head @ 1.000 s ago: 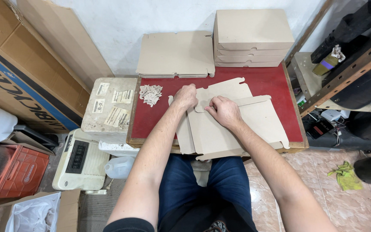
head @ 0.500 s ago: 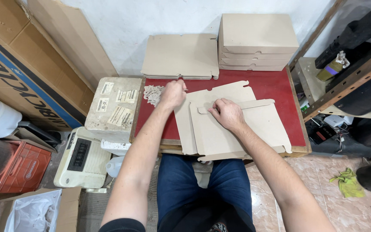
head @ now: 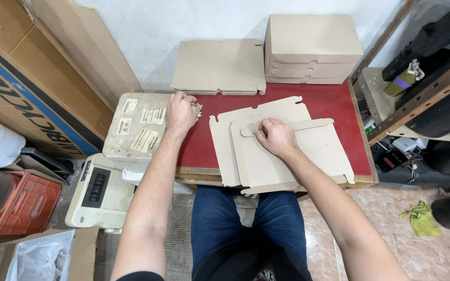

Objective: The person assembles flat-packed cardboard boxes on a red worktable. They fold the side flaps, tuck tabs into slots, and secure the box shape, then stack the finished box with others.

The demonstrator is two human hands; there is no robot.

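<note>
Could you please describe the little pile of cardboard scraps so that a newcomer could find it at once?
Look at the red table and follow its left edge to the far corner. There the left hand covers a little heap of pale cardboard scraps: unlike the big flat cardboard sheets beside it, it is loose and crumbly.

Bare red tabletop [head: 334,106] (perhaps) right of flat cardboard blanks [head: 282,151].

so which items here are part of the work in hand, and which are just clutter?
In hand:
- flat die-cut cardboard blanks, right hand pressing on them
- pile of small cardboard scraps, left hand on it
- stack of folded boxes
- stack of flat blanks by the wall

Lying about:
- red crate
- cream appliance
- yellow-green rag
- large cardboard sheets
</note>
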